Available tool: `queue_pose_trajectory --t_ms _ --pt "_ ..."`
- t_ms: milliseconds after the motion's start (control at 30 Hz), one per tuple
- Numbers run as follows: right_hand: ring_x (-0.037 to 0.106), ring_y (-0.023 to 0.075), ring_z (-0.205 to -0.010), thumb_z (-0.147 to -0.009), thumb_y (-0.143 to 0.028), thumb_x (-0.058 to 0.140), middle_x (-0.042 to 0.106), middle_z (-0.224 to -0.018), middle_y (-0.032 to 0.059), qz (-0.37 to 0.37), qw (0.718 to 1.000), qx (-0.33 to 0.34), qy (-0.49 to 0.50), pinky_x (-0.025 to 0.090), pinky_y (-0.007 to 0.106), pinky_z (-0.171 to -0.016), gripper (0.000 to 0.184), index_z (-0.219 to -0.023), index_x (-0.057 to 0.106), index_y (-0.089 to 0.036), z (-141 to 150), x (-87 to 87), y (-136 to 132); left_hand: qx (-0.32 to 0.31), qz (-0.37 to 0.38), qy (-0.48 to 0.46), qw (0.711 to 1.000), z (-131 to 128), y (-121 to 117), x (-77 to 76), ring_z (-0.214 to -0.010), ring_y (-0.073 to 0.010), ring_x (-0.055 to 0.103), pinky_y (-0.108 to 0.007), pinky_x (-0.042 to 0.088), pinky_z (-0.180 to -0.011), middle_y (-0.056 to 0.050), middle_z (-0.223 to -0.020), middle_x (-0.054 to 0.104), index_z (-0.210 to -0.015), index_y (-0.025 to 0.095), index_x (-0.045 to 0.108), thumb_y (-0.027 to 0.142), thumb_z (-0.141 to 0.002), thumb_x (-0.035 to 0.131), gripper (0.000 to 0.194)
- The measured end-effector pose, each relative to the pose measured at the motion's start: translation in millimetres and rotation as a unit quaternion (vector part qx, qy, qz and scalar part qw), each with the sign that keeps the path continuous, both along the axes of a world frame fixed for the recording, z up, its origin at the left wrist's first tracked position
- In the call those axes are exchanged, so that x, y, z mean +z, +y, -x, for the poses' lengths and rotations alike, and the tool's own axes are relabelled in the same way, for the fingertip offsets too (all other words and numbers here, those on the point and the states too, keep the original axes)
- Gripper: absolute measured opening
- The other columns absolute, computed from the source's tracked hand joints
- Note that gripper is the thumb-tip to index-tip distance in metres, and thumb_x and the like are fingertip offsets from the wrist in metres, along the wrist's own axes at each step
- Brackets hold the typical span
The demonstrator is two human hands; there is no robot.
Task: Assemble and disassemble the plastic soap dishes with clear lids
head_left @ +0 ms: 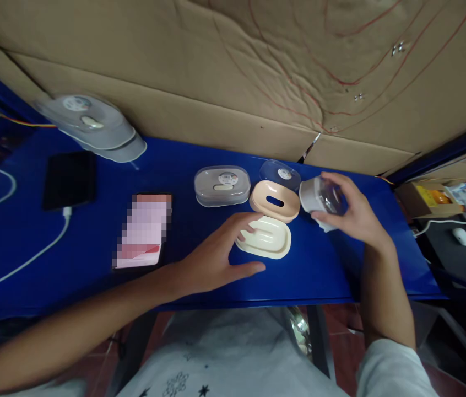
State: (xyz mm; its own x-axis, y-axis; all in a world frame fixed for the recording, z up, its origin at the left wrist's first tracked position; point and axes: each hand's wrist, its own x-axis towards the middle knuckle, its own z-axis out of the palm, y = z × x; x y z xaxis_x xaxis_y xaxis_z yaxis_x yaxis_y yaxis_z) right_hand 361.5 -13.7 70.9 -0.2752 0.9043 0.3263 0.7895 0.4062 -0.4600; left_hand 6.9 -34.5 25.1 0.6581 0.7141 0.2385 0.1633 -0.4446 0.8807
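My right hand grips a pale grey soap box with a clear lid, tipped on its side above the blue table; the palm side of the grip is hidden. My left hand is spread at the left end of a cream oval soap dish tray, thumb well apart from the fingers. Whether its fingertips touch the tray, I cannot tell. Just behind lies a peach oval piece with a dark slot in its middle. Beyond that rests a clear lid with a round sticker. A closed grey soap box sits to the left.
A phone with a lit screen lies left of my left hand. Farther left are a dark phone on a white cable and stacked grey boxes. Cardboard walls the back, with scissors-like metal at its foot.
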Motion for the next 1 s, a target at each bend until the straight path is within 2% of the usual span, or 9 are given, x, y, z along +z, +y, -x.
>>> queue_pose_trajectory --t_ms 133,233,400,567,667,767,867,933,1000 --pt "0.05 0.0352 -0.145 -0.08 -0.058 0.086 0.051 -0.157 0.0117 0.028 0.982 0.171 0.076 0.045 0.053 -0.12 0.095 -0.159 0.041 -0.032 77.5 2.4 -32.4 -0.042 0.207 -0.139 0.968 -7.9 -3.8 0.8 -0.139 -0.0335 0.055 -0.05 0.051 -0.112 -0.011 -0.166 0.036 -0.162 0.044 0.018 0.032 -0.074 0.095 0.118" --pt "0.045 0.0354 -0.15 -0.081 -0.063 0.083 0.048 -0.161 0.0127 0.043 0.973 0.211 0.08 0.042 0.054 -0.123 0.096 -0.161 0.039 -0.032 103.5 -8.6 -36.3 -0.039 0.283 -0.181 0.941 -10.5 -1.6 2.9 -0.145 -0.0371 0.049 -0.055 0.047 -0.115 -0.011 -0.163 0.039 -0.154 0.039 0.033 0.03 -0.07 0.097 0.106" --pt "0.049 0.035 -0.148 -0.09 -0.075 0.064 0.048 -0.163 0.0099 0.026 0.984 0.112 0.139 0.045 0.056 -0.12 0.09 -0.165 0.032 -0.035 57.9 -15.9 -7.8 0.009 0.362 -0.184 0.914 -8.6 5.3 5.7 -0.136 -0.0363 0.056 -0.055 0.053 -0.108 -0.008 -0.147 0.051 -0.144 0.037 0.039 0.029 -0.074 0.092 0.089" --pt "0.046 0.0417 -0.148 -0.087 -0.077 0.067 0.047 -0.162 0.0163 -0.032 0.995 -0.081 -0.054 0.041 0.064 -0.118 0.093 -0.162 0.041 -0.03 -15.5 -38.0 28.6 -0.003 0.369 -0.178 0.912 -7.1 7.2 3.8 -0.139 -0.0362 0.053 -0.054 0.052 -0.109 -0.007 -0.146 0.05 -0.142 0.037 0.039 0.027 -0.072 0.093 0.089" --pt "0.043 0.0441 -0.151 -0.09 -0.081 0.056 0.044 -0.163 0.0233 0.003 0.986 -0.099 -0.134 0.038 0.069 -0.117 0.094 -0.162 0.041 -0.022 -38.1 -54.7 41.9 -0.007 0.37 -0.169 0.914 -6.0 7.7 3.4 -0.138 -0.0356 0.055 -0.054 0.051 -0.11 -0.007 -0.145 0.052 -0.144 0.038 0.037 0.027 -0.073 0.093 0.091" --pt "0.036 0.042 -0.156 -0.099 -0.077 0.042 0.038 -0.167 0.0235 -0.024 0.987 -0.087 -0.135 0.03 0.069 -0.122 0.083 -0.162 0.042 -0.021 -27.7 -51.2 38.1 0.007 0.378 -0.175 0.909 -6.0 9.4 3.9 -0.142 -0.0384 0.051 -0.054 0.052 -0.109 -0.009 -0.15 0.05 -0.145 0.037 0.039 0.026 -0.071 0.093 0.093" --pt "0.036 0.0367 -0.157 -0.1 -0.077 0.04 0.039 -0.169 0.0148 -0.056 0.997 0.003 -0.052 0.028 0.061 -0.127 0.081 -0.165 0.035 -0.029 13.3 -30.3 15.2 0.009 0.393 -0.2 0.898 -6.9 11.2 4.5 -0.148 -0.0408 0.045 -0.054 0.05 -0.112 -0.011 -0.157 0.047 -0.147 0.034 0.043 0.024 -0.068 0.094 0.094" --pt "0.035 0.0362 -0.157 -0.093 -0.082 0.049 0.036 -0.171 0.0122 -0.013 0.99 0.138 0.002 0.031 0.057 -0.128 0.095 -0.168 0.025 -0.03 46.4 -17.0 -4.8 -0.002 0.396 -0.219 0.892 -7.3 11.7 4.5 -0.15 -0.0408 0.043 -0.054 0.047 -0.114 -0.012 -0.159 0.048 -0.147 0.033 0.045 0.023 -0.068 0.094 0.094" --pt "0.033 0.0349 -0.159 -0.091 -0.072 0.065 0.034 -0.172 0.0114 0.041 0.971 0.235 0.005 0.034 0.055 -0.128 0.098 -0.169 0.022 -0.031 72.7 -8.8 -21.5 -0.016 0.392 -0.23 0.891 -7.2 11.4 3.6 -0.15 -0.0406 0.044 -0.055 0.046 -0.116 -0.011 -0.159 0.048 -0.148 0.034 0.046 0.023 -0.068 0.095 0.094"
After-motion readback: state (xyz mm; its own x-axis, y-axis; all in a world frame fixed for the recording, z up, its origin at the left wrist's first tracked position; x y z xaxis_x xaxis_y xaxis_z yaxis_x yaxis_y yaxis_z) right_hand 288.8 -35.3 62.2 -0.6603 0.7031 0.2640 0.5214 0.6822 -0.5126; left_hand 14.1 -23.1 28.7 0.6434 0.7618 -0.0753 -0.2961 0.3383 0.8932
